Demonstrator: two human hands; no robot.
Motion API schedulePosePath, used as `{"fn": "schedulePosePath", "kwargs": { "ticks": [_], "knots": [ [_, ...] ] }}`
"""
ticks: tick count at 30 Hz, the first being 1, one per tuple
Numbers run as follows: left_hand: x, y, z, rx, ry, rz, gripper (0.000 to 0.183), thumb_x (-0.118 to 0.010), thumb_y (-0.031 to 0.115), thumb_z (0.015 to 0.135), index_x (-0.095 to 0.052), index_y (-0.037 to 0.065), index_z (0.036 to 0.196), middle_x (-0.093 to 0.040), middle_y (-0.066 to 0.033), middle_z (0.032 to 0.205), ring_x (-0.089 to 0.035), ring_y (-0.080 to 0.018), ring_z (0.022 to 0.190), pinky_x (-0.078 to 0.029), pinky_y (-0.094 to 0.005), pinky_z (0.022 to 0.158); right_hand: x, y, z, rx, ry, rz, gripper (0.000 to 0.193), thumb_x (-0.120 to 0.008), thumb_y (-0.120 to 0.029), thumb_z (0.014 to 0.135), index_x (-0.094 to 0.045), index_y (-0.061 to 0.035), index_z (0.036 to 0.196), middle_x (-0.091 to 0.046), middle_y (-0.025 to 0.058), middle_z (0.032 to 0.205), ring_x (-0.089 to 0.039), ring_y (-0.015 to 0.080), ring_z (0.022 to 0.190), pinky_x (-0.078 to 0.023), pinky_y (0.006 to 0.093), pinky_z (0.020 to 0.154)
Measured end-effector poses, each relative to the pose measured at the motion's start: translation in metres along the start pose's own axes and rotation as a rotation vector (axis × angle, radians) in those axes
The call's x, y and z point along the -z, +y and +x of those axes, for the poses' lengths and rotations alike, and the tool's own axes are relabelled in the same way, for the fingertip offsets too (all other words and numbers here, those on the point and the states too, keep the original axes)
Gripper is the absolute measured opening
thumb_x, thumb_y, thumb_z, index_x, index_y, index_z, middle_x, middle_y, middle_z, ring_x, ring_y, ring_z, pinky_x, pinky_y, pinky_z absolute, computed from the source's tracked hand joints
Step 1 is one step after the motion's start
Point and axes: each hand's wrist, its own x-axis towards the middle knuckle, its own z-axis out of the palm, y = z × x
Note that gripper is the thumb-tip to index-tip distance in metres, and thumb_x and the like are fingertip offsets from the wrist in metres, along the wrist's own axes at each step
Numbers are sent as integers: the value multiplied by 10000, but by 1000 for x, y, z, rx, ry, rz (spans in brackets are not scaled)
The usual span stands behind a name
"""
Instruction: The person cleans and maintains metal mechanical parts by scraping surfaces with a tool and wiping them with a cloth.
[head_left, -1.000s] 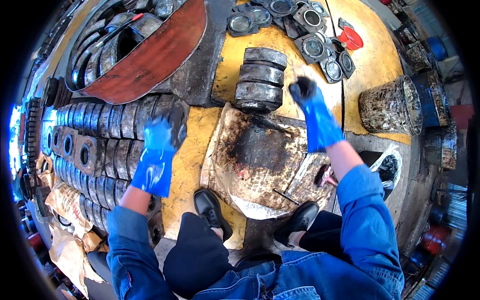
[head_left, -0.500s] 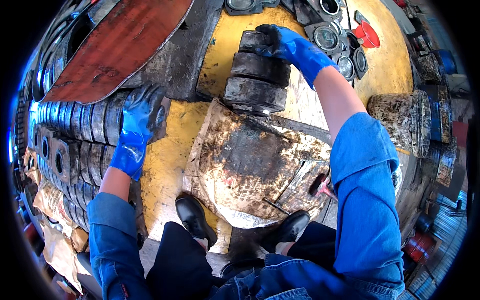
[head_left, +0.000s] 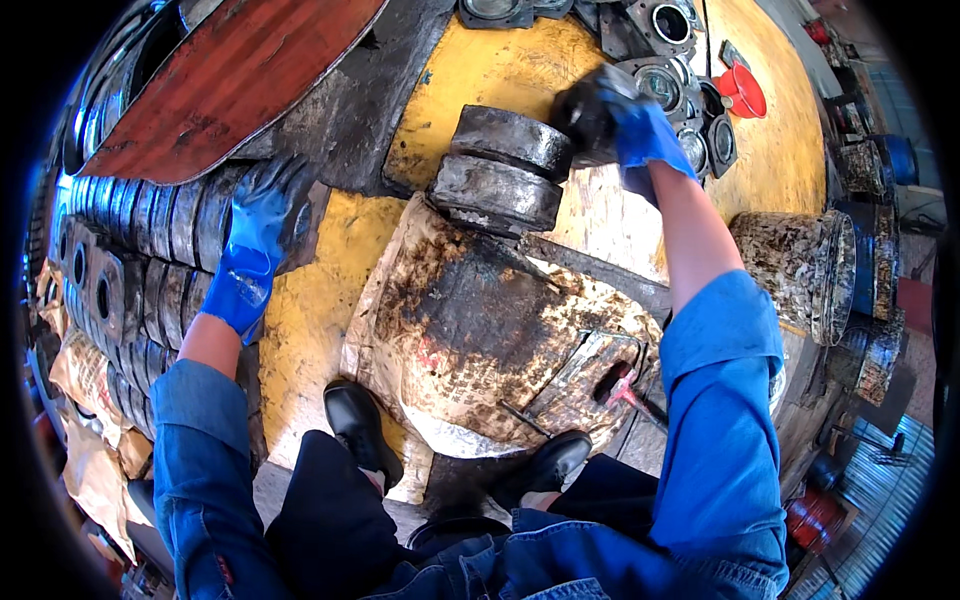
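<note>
My right hand (head_left: 645, 130), in a blue glove with a blackened palm, grips a dark, greasy metal part (head_left: 580, 115); both are smeared by motion. Just left of it, two thick black round metal blocks (head_left: 500, 190) sit one against the other at the far edge of a stained sack (head_left: 470, 300). Over on the left, my gloved left hand (head_left: 255, 230) is closed over the edge of a dark metal flange piece (head_left: 303, 228). That piece ends a long row of similar ring-shaped parts (head_left: 155, 225).
A pink-headed hammer (head_left: 625, 388) lies at the sack's right side. Flanged rings (head_left: 660, 85) and a red funnel-like cup (head_left: 741, 90) lie far right on the yellow surface. A grimy bucket (head_left: 790, 265) stands at right. A rusty red sheet (head_left: 230, 90) covers the far left.
My right hand has moved right with the metal part, away from the other two blocks. My left hand stays at the row's end. The whole view has shifted slightly.
</note>
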Motion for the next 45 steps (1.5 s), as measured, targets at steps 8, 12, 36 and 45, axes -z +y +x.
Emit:
{"fn": "schedulePosePath", "kwargs": {
  "ticks": [8,12,36,45],
  "knots": [
    [-3,-1,3,-22,4,8,618,-595,153,738,-460,125,1341,-468,-120,1368,-427,-296,1280,-367,-434,994,-2,9,-133,-768,-168,438,313,-547,-125,871,-589,-45,1171,-649,115,1105,-621,231,966,-484,326,844],
    [-2,0,4,-45,51,-12,604,-589,123,736,-473,102,1328,-471,-144,1365,-446,-318,1262,-399,-444,967,3,0,-179,-852,-239,498,317,-541,-146,873,-581,-44,1171,-647,118,1106,-621,232,969,-488,332,839],
    [-2,11,-11,99,-150,261,527,-490,293,877,-400,175,1382,-421,-51,1413,-368,-223,1322,-279,-426,1087,192,-252,-95,-527,-1014,403,539,-682,-456,717,-602,-89,1103,-684,144,944,-658,290,909,-525,360,791],
    [-31,0,-5,61,-40,155,539,-513,285,863,-398,200,1383,-405,-45,1428,-379,-240,1317,-306,-440,1062,106,-317,-71,-105,-997,541,503,-761,-386,647,-630,-88,1030,-683,144,901,-659,341,820,-526,398,728]
  ]
}}
